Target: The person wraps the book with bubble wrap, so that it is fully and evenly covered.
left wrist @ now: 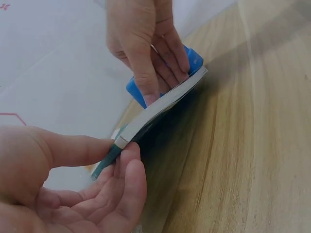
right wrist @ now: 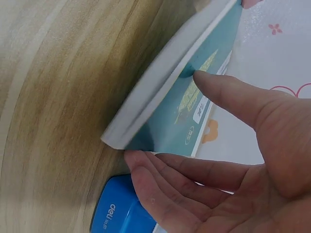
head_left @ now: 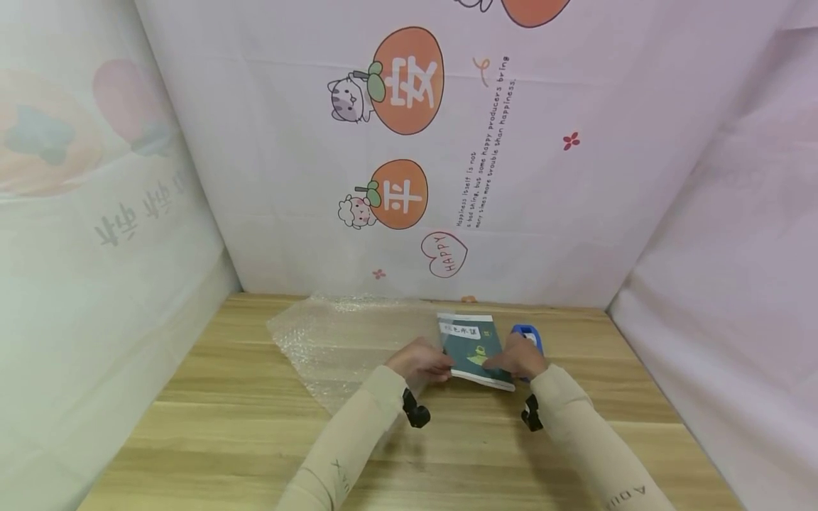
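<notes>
A thin dark green book (head_left: 469,349) with a white title label and a yellow-green drawing is tilted a little off the wooden table, its near edge raised. My left hand (head_left: 423,360) pinches its left side, thumb on the cover and fingers underneath, as the left wrist view shows. On the other side my right hand (head_left: 519,357) holds the book, with the thumb (right wrist: 214,85) on the cover and the fingers at the right edge. A sheet of bubble wrap (head_left: 332,337) lies under and beside the left hand, reaching up to the book.
A blue tape dispenser (right wrist: 124,206) marked "deli" stands just right of the book, partly behind my right hand. The wooden table (head_left: 255,440) ends at a printed cloth backdrop (head_left: 307,248), with cloth walls on both sides.
</notes>
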`<control>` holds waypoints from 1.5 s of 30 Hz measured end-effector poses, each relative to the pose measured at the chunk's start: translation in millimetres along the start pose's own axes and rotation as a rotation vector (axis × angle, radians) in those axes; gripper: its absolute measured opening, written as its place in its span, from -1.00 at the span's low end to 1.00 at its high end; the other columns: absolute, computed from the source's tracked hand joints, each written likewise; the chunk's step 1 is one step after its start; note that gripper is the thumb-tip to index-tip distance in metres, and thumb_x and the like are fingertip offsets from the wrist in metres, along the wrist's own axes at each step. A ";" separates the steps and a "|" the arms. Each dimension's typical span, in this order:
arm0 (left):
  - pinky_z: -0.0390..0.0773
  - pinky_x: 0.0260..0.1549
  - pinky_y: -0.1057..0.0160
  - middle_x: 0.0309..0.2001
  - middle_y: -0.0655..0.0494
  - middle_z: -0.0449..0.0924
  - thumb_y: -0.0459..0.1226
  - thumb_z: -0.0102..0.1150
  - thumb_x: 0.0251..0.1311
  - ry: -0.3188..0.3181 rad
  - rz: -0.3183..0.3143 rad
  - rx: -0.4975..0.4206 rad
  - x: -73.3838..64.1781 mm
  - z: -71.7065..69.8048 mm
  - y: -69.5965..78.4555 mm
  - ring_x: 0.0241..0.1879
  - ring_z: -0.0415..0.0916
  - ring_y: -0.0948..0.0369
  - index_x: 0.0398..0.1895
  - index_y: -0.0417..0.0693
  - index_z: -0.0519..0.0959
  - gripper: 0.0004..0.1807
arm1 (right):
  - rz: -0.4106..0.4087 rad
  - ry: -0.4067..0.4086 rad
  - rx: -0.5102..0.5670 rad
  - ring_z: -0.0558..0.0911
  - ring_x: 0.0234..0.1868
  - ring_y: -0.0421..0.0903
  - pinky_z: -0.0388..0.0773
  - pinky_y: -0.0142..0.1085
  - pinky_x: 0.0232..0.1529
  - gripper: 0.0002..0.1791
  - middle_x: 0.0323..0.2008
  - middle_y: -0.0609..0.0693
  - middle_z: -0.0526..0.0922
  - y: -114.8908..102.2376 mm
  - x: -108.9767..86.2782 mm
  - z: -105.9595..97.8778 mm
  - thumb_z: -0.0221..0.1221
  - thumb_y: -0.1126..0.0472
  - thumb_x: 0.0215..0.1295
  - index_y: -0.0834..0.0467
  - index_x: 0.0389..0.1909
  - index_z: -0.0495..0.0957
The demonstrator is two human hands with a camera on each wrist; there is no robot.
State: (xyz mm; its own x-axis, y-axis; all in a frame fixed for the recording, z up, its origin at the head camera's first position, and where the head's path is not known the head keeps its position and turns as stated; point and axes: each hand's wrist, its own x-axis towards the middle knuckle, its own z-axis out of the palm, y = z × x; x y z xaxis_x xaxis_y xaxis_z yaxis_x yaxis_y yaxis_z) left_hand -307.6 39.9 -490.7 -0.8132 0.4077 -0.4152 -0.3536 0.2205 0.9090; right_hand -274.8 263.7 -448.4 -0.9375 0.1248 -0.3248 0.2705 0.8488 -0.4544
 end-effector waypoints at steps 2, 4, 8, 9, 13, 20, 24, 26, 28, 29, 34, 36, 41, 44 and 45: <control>0.79 -0.28 0.34 -0.44 -0.02 0.72 -0.41 0.33 0.33 -0.003 0.008 -0.007 2.6 -2.1 -2.0 -0.48 0.69 0.25 -0.35 -0.29 0.66 -0.90 | -0.003 0.003 -0.006 0.48 -0.54 -0.13 0.44 -0.40 -0.56 -0.47 -0.46 0.06 0.48 0.9 -0.8 -0.2 0.48 -0.01 0.23 0.29 -0.27 0.39; 0.79 -0.27 0.35 -0.43 -0.02 0.71 -0.41 0.32 0.34 -0.004 0.009 -0.025 3.6 -3.1 -2.9 -0.47 0.69 0.26 -0.36 -0.27 0.66 -0.89 | -0.005 -0.001 -0.013 0.58 -0.45 -0.06 0.56 -0.33 -0.48 -0.45 -0.41 0.10 0.52 0.8 -2.3 -1.5 0.48 -0.04 0.23 0.30 -0.27 0.40; 0.78 -0.28 0.37 -0.45 0.01 0.69 -0.46 0.29 0.35 -0.010 -0.002 -0.104 3.0 -3.0 -3.7 -0.47 0.67 0.27 -0.41 -0.23 0.63 -0.86 | -0.004 -0.008 0.000 0.68 -0.33 0.05 0.72 -0.19 -0.32 -0.44 -0.36 0.14 0.55 0.2 -4.2 -3.0 0.48 -0.04 0.23 0.32 -0.26 0.41; 0.77 -0.27 0.37 -0.46 0.02 0.68 -0.48 0.29 0.34 -0.010 -0.007 -0.120 2.2 -2.6 -3.4 -0.48 0.67 0.27 -0.44 -0.21 0.62 -0.84 | -0.004 -0.008 0.003 0.69 -0.27 0.08 0.74 -0.16 -0.26 -0.43 -0.33 0.17 0.55 0.2 -4.5 -3.4 0.48 -0.04 0.23 0.33 -0.24 0.40; 0.78 -0.24 0.36 -0.46 0.03 0.67 -0.48 0.28 0.35 -0.017 -0.007 -0.124 -0.1 -3.7 -3.7 -0.46 0.67 0.26 -0.43 -0.22 0.62 -0.84 | -0.017 0.023 0.008 0.67 -0.34 0.03 0.69 -0.26 -0.36 -0.43 -0.34 0.15 0.55 0.2 -6.3 -3.9 0.49 0.00 0.21 0.39 -0.20 0.44; 0.77 -0.22 0.37 -0.43 0.01 0.67 -0.46 0.30 0.34 -0.001 0.002 -0.126 -1.6 -6.8 -7.1 -0.42 0.67 0.25 -0.33 -0.30 0.65 -0.93 | -0.040 0.109 -0.010 0.58 -0.21 0.10 0.64 -0.16 -0.25 -0.28 -0.17 0.30 0.63 3.9 -9.2 -11.6 0.53 0.02 0.12 0.53 0.01 0.52; 0.78 -0.21 0.35 -0.39 0.00 0.68 -0.46 0.33 0.31 0.007 0.018 -0.105 -2.0 -7.9 -10.0 -0.41 0.67 0.25 -0.28 -0.35 0.66 -0.94 | -0.022 0.120 0.013 0.58 -0.16 0.12 0.66 -0.12 -0.18 -0.23 -0.12 0.32 0.61 7.9 -7.5 -13.7 0.55 -0.02 0.10 0.54 0.02 0.51; 0.79 -0.21 0.35 -0.37 0.00 0.68 -0.46 0.33 0.31 0.007 0.028 -0.095 -1.8 -7.8 -11.5 -0.41 0.67 0.26 -0.27 -0.35 0.65 -0.94 | -0.018 0.128 0.029 0.59 -0.16 0.11 0.66 -0.12 -0.18 -0.25 -0.12 0.33 0.63 10.1 -7.1 -13.6 0.55 -0.02 0.10 0.54 0.00 0.52; 0.79 -0.21 0.34 -0.36 0.00 0.68 -0.46 0.34 0.30 0.006 0.037 -0.092 -1.7 -7.4 -12.5 -0.41 0.66 0.26 -0.28 -0.34 0.65 -0.94 | -0.020 0.139 0.054 0.61 -0.16 0.09 0.67 -0.13 -0.17 -0.33 -0.13 0.30 0.67 12.7 -7.4 -12.1 0.54 -0.01 0.11 0.51 -0.08 0.60; 0.79 -0.22 0.34 -0.36 0.00 0.68 -0.46 0.33 0.31 0.005 0.042 -0.086 -1.9 -7.2 -12.8 -0.41 0.66 0.26 -0.29 -0.35 0.65 -0.94 | -0.026 0.139 0.070 0.63 -0.18 0.08 0.66 -0.14 -0.17 -0.40 -0.17 0.30 0.70 14.0 -7.7 -11.1 0.54 0.01 0.12 0.49 -0.16 0.64; 0.79 -0.22 0.32 -0.36 0.00 0.70 -0.44 0.33 0.32 0.014 0.071 -0.025 -4.4 -5.3 -12.9 -0.40 0.67 0.25 -0.27 -0.38 0.68 -0.91 | -0.064 0.149 0.107 0.62 -0.24 -0.01 0.62 -0.23 -0.20 -0.64 -0.41 0.06 0.78 19.7 -12.6 -5.8 0.51 0.04 0.16 0.30 -0.48 0.76; 0.79 -0.22 0.31 -0.35 -0.02 0.71 -0.43 0.33 0.32 0.023 0.082 -0.002 -4.8 -3.4 -13.2 -0.39 0.68 0.25 -0.24 -0.39 0.68 -0.89 | -0.071 0.154 0.114 0.60 -0.23 -0.02 0.60 -0.26 -0.23 -0.68 -0.40 0.02 0.78 21.6 -14.1 -5.2 0.51 0.05 0.17 0.27 -0.46 0.79; 0.79 -0.27 0.31 -0.29 -0.05 0.72 -0.42 0.35 0.34 0.060 0.107 0.018 -2.7 3.8 -14.2 -0.38 0.68 0.24 -0.16 -0.41 0.66 -0.85 | -0.065 0.180 0.139 0.62 -0.15 0.02 0.60 -0.30 -0.26 -0.64 -0.19 0.17 0.79 23.8 -17.0 -5.5 0.51 0.08 0.16 0.33 -0.26 0.80; 0.78 -0.29 0.31 -0.28 -0.08 0.74 -0.42 0.36 0.34 0.069 0.122 0.010 -1.2 7.3 -14.5 -0.38 0.68 0.23 -0.15 -0.43 0.67 -0.83 | -0.070 0.200 0.144 0.66 -0.09 0.05 0.67 -0.26 -0.24 -0.54 -0.04 0.31 0.77 23.7 -20.6 -7.0 0.51 0.09 0.15 0.40 -0.12 0.75; 0.78 -0.29 0.32 -0.28 -0.08 0.74 -0.41 0.36 0.34 0.068 0.131 0.016 -1.0 8.0 -14.7 -0.38 0.68 0.23 -0.14 -0.43 0.68 -0.83 | -0.073 0.207 0.145 0.69 -0.08 0.06 0.70 -0.25 -0.22 -0.51 0.00 0.35 0.76 23.6 -22.0 -7.5 0.51 0.10 0.14 0.43 -0.08 0.73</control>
State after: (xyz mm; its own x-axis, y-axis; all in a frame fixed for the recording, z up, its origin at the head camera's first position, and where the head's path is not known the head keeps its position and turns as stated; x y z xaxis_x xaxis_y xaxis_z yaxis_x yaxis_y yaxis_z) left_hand -297.9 43.3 -503.9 -0.8815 0.3730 -0.2895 -0.2356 0.1838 0.9543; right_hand -249.4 284.8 -445.8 -0.9765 0.1810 -0.1167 0.2148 0.7789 -0.5892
